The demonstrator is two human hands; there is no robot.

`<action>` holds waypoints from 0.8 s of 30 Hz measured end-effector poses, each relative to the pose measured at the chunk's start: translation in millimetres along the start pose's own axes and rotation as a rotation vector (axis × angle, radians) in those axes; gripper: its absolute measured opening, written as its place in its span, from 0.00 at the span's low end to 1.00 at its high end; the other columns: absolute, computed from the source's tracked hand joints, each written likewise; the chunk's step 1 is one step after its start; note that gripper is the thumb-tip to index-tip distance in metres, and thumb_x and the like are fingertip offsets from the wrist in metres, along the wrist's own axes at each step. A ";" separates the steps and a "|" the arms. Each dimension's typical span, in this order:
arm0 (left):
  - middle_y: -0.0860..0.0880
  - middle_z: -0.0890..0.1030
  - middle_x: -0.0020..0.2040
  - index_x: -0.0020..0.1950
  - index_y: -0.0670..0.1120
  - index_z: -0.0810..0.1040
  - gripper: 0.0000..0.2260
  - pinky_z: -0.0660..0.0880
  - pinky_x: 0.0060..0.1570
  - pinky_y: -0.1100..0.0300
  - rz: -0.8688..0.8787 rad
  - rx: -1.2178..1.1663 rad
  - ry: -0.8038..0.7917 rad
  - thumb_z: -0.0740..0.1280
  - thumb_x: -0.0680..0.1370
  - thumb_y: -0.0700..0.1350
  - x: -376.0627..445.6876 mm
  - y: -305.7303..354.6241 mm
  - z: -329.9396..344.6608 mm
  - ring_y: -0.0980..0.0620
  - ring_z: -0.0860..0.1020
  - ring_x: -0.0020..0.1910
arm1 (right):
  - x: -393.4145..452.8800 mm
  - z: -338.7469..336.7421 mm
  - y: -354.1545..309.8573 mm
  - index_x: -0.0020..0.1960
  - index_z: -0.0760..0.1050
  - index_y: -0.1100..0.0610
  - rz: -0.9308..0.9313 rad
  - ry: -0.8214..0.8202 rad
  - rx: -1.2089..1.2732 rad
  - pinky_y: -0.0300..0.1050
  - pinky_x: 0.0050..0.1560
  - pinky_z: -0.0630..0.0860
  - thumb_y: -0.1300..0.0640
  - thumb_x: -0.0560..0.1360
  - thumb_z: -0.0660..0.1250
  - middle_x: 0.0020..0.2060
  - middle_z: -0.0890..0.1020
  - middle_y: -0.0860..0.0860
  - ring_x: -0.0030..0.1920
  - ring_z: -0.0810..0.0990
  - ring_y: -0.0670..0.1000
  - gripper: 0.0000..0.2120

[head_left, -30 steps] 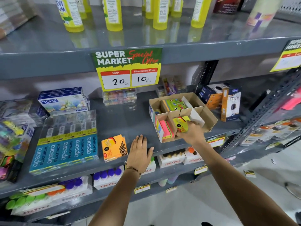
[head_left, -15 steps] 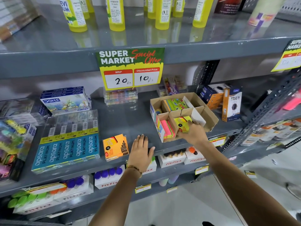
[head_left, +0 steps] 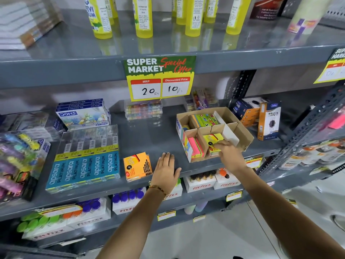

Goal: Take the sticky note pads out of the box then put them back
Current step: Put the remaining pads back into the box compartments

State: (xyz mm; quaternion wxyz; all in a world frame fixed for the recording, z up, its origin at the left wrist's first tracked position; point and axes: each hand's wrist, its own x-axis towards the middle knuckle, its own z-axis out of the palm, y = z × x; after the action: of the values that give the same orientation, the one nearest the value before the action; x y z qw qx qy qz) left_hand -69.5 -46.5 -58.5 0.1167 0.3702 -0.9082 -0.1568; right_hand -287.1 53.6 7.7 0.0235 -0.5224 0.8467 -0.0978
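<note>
A cardboard box (head_left: 244,136) with dividers stands on the grey middle shelf (head_left: 149,135), right of centre. Its front middle compartment holds a yellow sticky note pad (head_left: 212,140), and my right hand (head_left: 228,155) grips that pad at its near edge. Pink and orange pads (head_left: 196,147) stand in the front left compartment, and a green pad (head_left: 204,119) lies in the rear one. An orange sticky note pad (head_left: 137,166) lies on the shelf outside the box. My left hand (head_left: 166,171) rests flat on the shelf just right of it, holding nothing.
Blue pencil packs (head_left: 84,165) lie to the left, crayon boxes (head_left: 83,114) behind them. Orange and blue boxes (head_left: 265,118) stand right of the cardboard box. Yellow bottles (head_left: 143,15) line the upper shelf above a price sign (head_left: 159,77). Bottles in white cartons (head_left: 203,182) fill the lower shelf.
My right hand has stayed on the yellow pad in the front compartment, pressing it slightly lower. My left hand has not moved on the shelf.
</note>
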 end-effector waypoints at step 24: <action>0.37 0.66 0.70 0.70 0.37 0.61 0.24 0.51 0.72 0.44 -0.360 0.138 0.308 0.46 0.81 0.51 -97.9 -126.4 -71.6 0.39 0.60 0.71 | -20.3 76.2 -255.8 0.74 0.58 0.61 -0.008 -0.210 0.213 0.58 0.71 0.64 0.38 0.74 0.61 0.73 0.60 0.65 0.72 0.60 0.65 0.38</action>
State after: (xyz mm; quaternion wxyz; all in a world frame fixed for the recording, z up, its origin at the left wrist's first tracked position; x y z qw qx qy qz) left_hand 102.8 -76.9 -48.7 0.1984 0.5527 -0.8076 -0.0546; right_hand -42.0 -50.3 -19.6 0.1668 -0.5278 0.8223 -0.1323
